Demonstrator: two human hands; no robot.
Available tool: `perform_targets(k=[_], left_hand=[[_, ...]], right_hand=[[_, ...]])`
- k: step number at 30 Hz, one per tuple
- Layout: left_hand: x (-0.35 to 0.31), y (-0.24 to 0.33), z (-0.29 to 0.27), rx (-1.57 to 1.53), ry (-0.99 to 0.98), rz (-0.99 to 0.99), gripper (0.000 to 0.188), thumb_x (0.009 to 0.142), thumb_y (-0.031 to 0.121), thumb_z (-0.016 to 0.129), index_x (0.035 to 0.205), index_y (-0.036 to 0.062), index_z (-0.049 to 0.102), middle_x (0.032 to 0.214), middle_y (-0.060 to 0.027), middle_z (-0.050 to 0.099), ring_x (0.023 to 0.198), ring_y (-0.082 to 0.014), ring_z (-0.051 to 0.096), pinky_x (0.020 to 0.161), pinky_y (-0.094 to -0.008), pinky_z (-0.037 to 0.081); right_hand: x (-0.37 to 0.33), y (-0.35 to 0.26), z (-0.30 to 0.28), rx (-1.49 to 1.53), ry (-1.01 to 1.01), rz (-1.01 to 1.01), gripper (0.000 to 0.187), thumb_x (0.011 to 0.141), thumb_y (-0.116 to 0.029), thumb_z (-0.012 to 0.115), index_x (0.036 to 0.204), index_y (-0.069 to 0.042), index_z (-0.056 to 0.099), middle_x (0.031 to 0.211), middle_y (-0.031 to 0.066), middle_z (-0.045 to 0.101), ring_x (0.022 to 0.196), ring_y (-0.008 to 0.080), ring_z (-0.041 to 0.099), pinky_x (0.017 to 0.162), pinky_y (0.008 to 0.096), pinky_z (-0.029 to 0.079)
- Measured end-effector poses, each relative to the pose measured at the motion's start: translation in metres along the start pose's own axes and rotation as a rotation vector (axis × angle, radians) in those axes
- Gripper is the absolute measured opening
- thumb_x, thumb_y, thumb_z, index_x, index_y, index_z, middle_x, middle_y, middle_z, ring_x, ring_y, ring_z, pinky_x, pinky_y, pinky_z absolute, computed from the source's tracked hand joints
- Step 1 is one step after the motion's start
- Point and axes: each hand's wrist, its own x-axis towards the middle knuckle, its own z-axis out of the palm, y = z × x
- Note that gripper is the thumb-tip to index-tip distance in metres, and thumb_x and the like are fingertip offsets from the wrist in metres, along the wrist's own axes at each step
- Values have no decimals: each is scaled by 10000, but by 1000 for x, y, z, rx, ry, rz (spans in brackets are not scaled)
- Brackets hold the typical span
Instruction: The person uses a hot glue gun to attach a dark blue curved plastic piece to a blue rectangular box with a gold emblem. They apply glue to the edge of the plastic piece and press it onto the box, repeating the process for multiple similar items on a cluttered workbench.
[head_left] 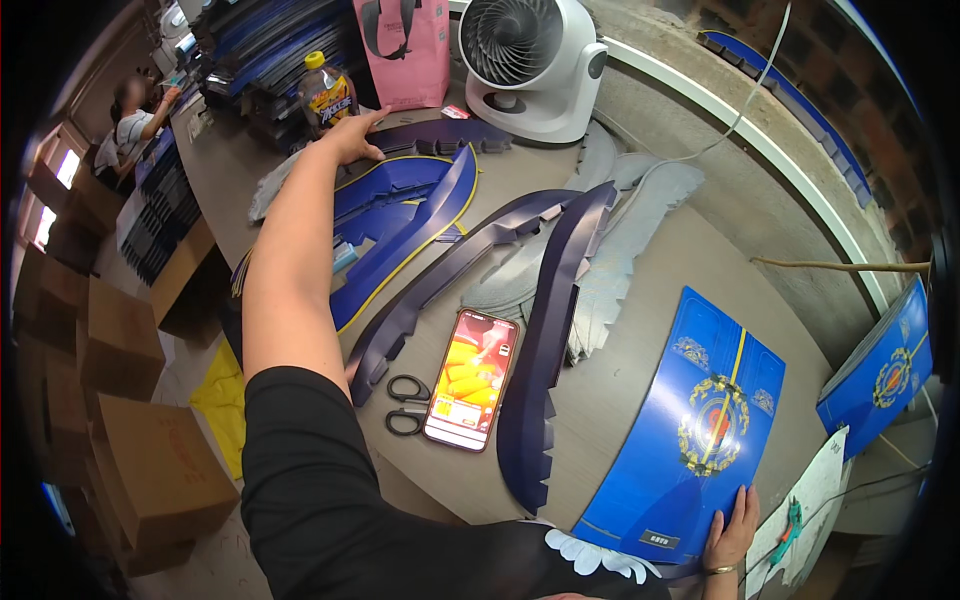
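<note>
My left hand (352, 138) reaches far across the table, its fingers apart, over a dark blue curved notched strip (440, 133) and close to a soda bottle (328, 97) with a yellow cap. Whether it touches the strip cannot be made out. Just below it lie glossy blue curved pieces (400, 262) with yellow edging. My right hand (733, 530) lies with fingers stretched out at the lower right edge of a blue printed cardboard sheet (650, 450) bearing a gold round emblem. Two more dark strips, one (550, 330) nearer the middle and another (420, 290) left of it, rest on the table.
A lit phone (472, 380) and black-handled scissors (405, 405) lie mid-table. Grey curved pieces (610, 270) are heaped behind. A white fan (530, 70), pink bag (405, 50) and stacked dark strips (270, 60) stand at the back. Cartons (165, 470) fill the left floor; a person (135, 130) is beyond.
</note>
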Motion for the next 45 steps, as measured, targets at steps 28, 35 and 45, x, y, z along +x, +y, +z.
perform_targets(k=[28, 35, 45], left_hand=[[-3, 4, -2, 45, 9, 12, 1063, 710, 149, 879, 1582, 194, 271, 1377, -174, 602, 1318, -323, 537, 1105, -391, 411], [-4, -1, -1, 62, -1, 3, 1057, 722, 157, 871, 1585, 199, 262, 1389, -172, 593, 1328, -317, 525, 1115, -386, 401], [5, -4, 0, 96, -10, -20, 1131, 746, 136, 856, 1613, 194, 132, 1382, -186, 582, 1308, -328, 532, 1122, -389, 385]], right_hand=[[-1, 0, -1, -1, -8, 7, 602, 896, -205, 594, 1431, 37, 464, 1471, 294, 432, 1345, 470, 424, 1138, 512, 325], [0, 3, 1, -9, -7, -1, 606, 894, -206, 595, 1434, 34, 461, 1474, 293, 428, 1349, 471, 418, 1139, 515, 322], [0, 1, 1, -1, 6, -2, 621, 868, -189, 613, 1429, 33, 465, 1470, 290, 435, 1345, 471, 423, 1137, 515, 328]])
